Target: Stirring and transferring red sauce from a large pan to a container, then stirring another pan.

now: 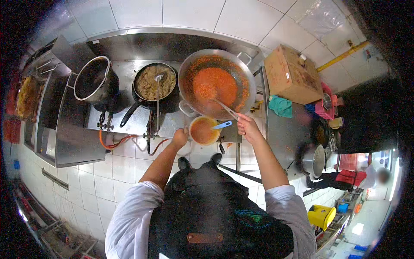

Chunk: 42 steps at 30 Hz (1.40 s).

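Note:
My left hand (180, 137) grips the side of a round container (205, 131) of orange-red sauce, near the front edge of the stove. A utensil with a light-blue handle (222, 125) leans out of that container to the right. In my right hand (248, 129) is the handle of a metal ladle (227, 109). Its far end dips into the orange-red food (215, 84) in a large metal wok (186, 94), so the bowl of the ladle is hard to make out. The container sits just in front of the wok's near rim.
Left of the wok, a frying pan (137, 101) holds brownish food and a metal spoon (158, 97). Further left stands a deep pot (97, 84). Gas hoses (121, 141) run along the front. A cardboard box (291, 74) and green cloth (280, 106) lie right; another person (351, 179) stands beyond.

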{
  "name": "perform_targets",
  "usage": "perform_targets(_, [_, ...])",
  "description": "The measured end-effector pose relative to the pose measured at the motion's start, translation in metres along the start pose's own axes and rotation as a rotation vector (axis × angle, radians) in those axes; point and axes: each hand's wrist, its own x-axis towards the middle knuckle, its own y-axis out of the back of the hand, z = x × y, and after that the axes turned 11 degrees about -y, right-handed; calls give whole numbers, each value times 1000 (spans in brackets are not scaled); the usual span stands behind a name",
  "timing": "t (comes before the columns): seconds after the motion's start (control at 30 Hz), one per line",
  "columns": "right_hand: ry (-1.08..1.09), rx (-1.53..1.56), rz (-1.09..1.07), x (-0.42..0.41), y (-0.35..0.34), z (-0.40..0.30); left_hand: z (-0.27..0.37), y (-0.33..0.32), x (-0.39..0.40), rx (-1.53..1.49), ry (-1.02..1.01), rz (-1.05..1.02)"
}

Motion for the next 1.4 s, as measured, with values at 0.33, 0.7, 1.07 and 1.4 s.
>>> perform_targets(0.33, [-12, -105, 29, -98, 16, 10, -7, -2, 7, -82, 75, -84])
perform_targets(0.7, [-198, -71, -18, -148, 9, 59, -5, 5, 5, -133, 64, -128])
perform_targets(1.07, [112, -847, 174, -98, -26, 101, -10, 1, 4, -31, -13, -79])
perform_targets(1.4, [359, -1041, 257, -121, 14, 88, -7, 2, 6, -86, -50, -109])
